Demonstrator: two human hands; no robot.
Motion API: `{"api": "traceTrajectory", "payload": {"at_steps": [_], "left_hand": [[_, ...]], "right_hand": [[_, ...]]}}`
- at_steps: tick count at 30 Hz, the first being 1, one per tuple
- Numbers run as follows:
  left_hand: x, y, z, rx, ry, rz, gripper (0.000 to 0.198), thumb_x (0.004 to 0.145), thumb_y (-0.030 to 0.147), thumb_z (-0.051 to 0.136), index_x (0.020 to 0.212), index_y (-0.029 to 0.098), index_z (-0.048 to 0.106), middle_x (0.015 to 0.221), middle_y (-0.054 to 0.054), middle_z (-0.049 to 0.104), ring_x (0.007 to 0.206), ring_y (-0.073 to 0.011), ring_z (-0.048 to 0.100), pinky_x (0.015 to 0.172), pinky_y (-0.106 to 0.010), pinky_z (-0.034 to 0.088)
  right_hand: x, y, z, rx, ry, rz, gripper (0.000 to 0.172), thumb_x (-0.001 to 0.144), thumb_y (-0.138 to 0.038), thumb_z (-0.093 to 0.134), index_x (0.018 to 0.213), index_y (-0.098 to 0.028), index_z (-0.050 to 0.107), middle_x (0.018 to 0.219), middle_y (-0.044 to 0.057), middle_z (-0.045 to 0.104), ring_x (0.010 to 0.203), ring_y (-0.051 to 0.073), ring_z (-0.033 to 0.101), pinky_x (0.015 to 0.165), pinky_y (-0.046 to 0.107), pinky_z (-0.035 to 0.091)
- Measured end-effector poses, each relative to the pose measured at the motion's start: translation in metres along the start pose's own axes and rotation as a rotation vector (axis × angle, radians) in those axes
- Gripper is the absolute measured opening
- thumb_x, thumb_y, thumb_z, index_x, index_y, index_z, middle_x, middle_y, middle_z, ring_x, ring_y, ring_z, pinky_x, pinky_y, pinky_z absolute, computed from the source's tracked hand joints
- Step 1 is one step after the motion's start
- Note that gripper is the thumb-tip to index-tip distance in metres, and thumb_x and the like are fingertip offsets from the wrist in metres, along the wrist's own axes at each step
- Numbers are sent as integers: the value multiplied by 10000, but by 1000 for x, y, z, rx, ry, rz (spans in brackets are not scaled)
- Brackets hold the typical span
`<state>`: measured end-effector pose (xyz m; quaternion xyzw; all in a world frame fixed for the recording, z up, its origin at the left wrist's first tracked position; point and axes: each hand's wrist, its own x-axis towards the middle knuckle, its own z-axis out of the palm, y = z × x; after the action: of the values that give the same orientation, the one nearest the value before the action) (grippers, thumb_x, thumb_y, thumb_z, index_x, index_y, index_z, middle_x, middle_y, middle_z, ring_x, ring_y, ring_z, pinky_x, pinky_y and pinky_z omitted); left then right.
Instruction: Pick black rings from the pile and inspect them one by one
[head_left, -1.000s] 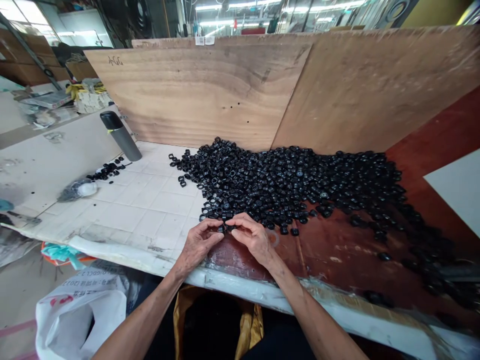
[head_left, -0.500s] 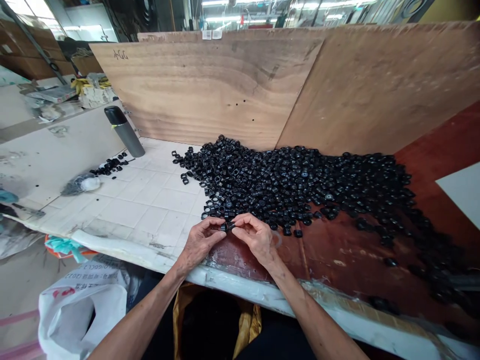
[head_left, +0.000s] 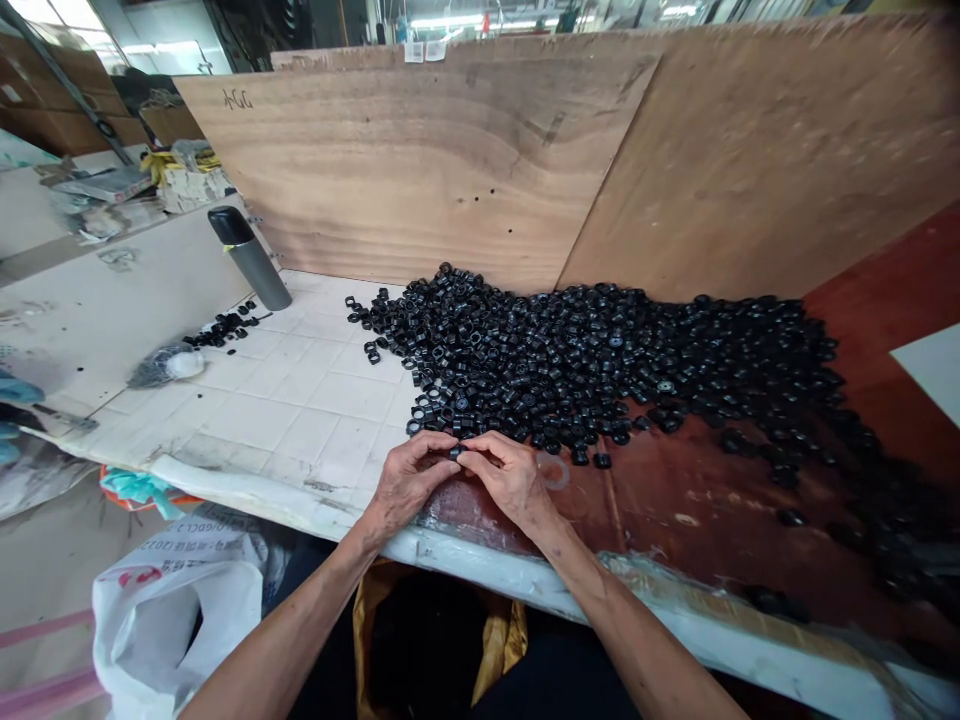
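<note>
Between both hands (head_left: pixel 459 468), fingertips pinch a small black part (head_left: pixel 455 452), orientation unclear.

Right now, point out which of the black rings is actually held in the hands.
The small black ring pinched between the left hand and right hand; the rest lie loose in the pile.

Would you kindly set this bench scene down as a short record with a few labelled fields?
Left hand: left hand, fingertips pinching a small black part
Right hand: right hand, pinching the same part from the other side
Main stock: heap of black parts spread just beyond the hands, against the plywood boards
Surface: worktable, pale tiled sheet on the left, dark red panel on the right
Left side: grey flask with black cap, a small cluster of black parts beside it
Below the edge: white plastic bag
</note>
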<state>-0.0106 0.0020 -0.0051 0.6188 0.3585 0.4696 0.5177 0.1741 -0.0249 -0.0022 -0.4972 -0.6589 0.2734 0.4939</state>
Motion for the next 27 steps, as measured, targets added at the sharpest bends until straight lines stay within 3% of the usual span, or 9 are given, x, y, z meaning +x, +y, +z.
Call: {"api": "traceTrajectory", "payload": {"at_steps": [3,6,9,12,15,18,24,27], "left_hand": [[0,0,-1,93,-48,57,220,826,248,777,1042,209,759,1073,-62,719,1027,-195,681,959,-334,543],[0,2,-1,111,-104,52,215,832,257,768,1040,201,759,1056,-65,726,1002,-196,684,937,-333,551],[-1,5,1,40,-82,-28,235,806,276,785,1023,191,753,1052,-60,724,960,-189,692,889,-314,567],[-1,7,3,-54,-8,-133,284,795,313,791,1038,183,722,1058,-52,725,892,-172,696,846,-305,579],[0,9,3,-83,18,-175,312,776,339,805,1026,179,709,1021,-42,728,833,-157,690,809,-290,576],[0,7,2,-72,7,-183,331,768,342,812,1039,181,710,1031,-44,727,806,-148,686,792,-278,569],[-2,1,1,-82,16,-181,304,803,314,794,1067,192,705,1060,-38,722,824,-137,681,801,-261,556],[-2,2,0,-124,11,-196,319,785,311,809,1056,182,703,1029,-39,729,820,-140,684,801,-266,559]], "right_hand": [[-2,5,2,-158,-16,-42,318,1016,-331,536,783,-209,714,641,7,636,584,148,596,632,269,456],[-4,6,4,-281,-24,-97,402,1057,-325,424,795,-205,706,652,22,631,608,153,590,641,265,441],[-4,0,3,-192,39,-53,274,1034,-339,475,973,-199,702,722,22,663,625,155,608,648,257,465],[-3,-7,1,-67,3,-55,232,998,-320,529,1126,-205,684,831,38,694,683,173,639,688,277,504],[-2,-9,0,-87,-38,-59,218,989,-308,539,925,-218,727,748,27,670,654,178,623,667,294,485],[-3,-8,0,-120,-7,-12,380,1003,-334,525,670,-212,660,580,-7,570,551,150,546,606,283,425],[-2,-16,-3,-31,-58,44,302,938,-361,628,677,-210,653,564,-26,547,523,134,506,558,256,412],[-2,-17,-3,30,-46,44,118,899,-320,666,876,-210,703,750,13,665,625,159,601,612,267,480]]}}
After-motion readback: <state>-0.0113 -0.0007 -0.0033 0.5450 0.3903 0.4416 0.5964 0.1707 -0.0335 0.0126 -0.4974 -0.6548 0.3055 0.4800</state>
